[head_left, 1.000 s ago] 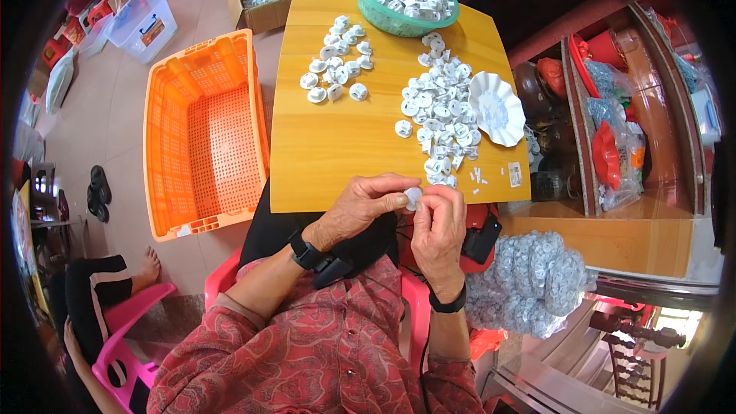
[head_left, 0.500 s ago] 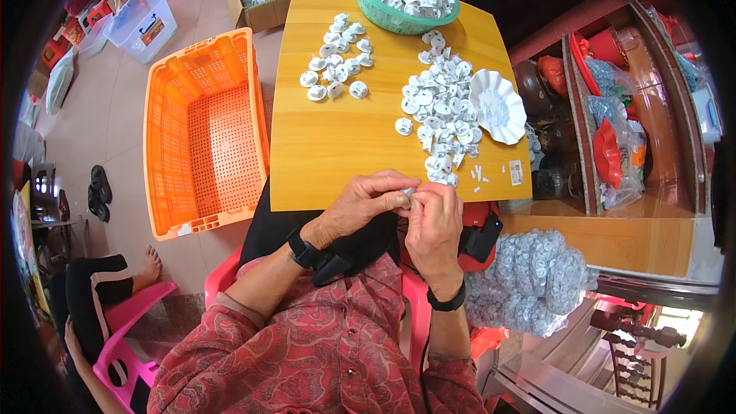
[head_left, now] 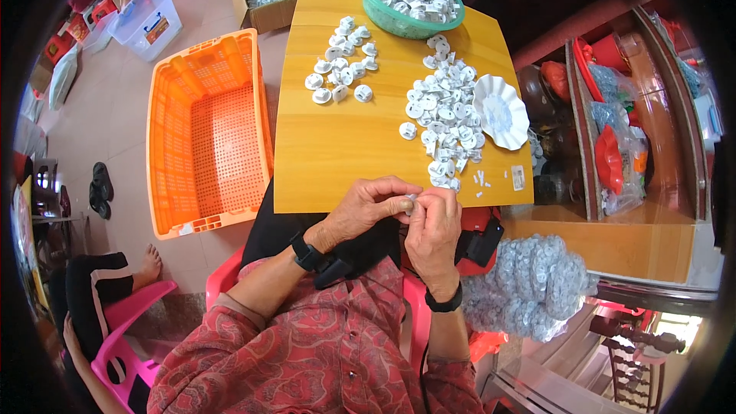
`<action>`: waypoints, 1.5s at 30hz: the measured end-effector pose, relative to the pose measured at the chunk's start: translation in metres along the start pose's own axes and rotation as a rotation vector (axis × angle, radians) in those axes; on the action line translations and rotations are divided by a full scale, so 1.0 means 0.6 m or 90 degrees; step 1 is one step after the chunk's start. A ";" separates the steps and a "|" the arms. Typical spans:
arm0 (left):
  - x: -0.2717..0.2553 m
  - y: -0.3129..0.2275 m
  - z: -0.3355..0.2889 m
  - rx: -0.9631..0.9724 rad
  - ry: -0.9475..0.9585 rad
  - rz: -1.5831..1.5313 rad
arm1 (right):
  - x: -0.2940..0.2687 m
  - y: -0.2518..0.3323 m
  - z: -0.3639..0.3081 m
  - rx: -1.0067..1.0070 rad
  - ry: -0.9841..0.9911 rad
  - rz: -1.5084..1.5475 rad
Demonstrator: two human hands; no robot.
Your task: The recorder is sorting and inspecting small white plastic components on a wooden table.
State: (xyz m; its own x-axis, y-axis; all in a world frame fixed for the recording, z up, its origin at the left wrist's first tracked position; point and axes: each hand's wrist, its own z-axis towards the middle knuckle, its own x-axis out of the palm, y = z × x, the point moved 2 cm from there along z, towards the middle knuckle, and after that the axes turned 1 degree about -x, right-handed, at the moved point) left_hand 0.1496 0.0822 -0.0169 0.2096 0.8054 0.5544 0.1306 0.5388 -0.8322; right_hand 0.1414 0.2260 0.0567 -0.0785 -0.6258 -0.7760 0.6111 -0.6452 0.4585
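At the table's near edge, my left hand (head_left: 366, 209) and my right hand (head_left: 435, 234) meet, both pinching one small whitish plastic part (head_left: 411, 200). Fingers cover most of it, so its full shape is hidden. Just beyond my right hand, a long pile of round white plastic parts (head_left: 445, 113) spreads up the yellow table (head_left: 337, 161). To its right is a white fluted dish (head_left: 511, 119) with small pale pieces in it. Several tiny white pegs (head_left: 481, 179) lie near the pile's close end. Farther left sits a looser group of similar white parts (head_left: 337, 74).
A green basin (head_left: 399, 27) heaped with white parts stands at the far edge. Left of the table is an orange crate (head_left: 264, 126); behind it, a cardboard box (head_left: 268, 15). A bulky bag of clear pieces (head_left: 529, 284) sits at my right. Another person's leg (head_left: 100, 284) shows lower left.
The view has shifted slightly, so the table sits a little lower and to the right. Both hands stay together on the small part, with the fingers only slightly moved.
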 end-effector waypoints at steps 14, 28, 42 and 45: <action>-0.042 -0.055 0.044 0.041 -0.135 0.172 | 0.012 -0.011 0.002 0.027 -0.040 0.037; -0.214 -0.188 0.227 0.273 -0.460 0.877 | -0.037 -0.134 -0.059 0.165 -0.081 -0.041; -0.125 -0.153 0.190 0.306 -0.351 0.822 | -0.046 -0.216 -0.072 0.169 -0.077 -0.243; -0.086 -0.106 0.171 0.269 -0.297 0.802 | -0.043 -0.211 -0.069 0.140 -0.038 -0.312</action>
State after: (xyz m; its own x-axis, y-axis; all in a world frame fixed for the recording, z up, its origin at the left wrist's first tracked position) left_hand 0.0313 0.0314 0.0080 -0.3802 0.7585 -0.5293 -0.2154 -0.6292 -0.7468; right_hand 0.0983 0.3420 0.0005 -0.3617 -0.2481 -0.8987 0.3126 -0.9404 0.1338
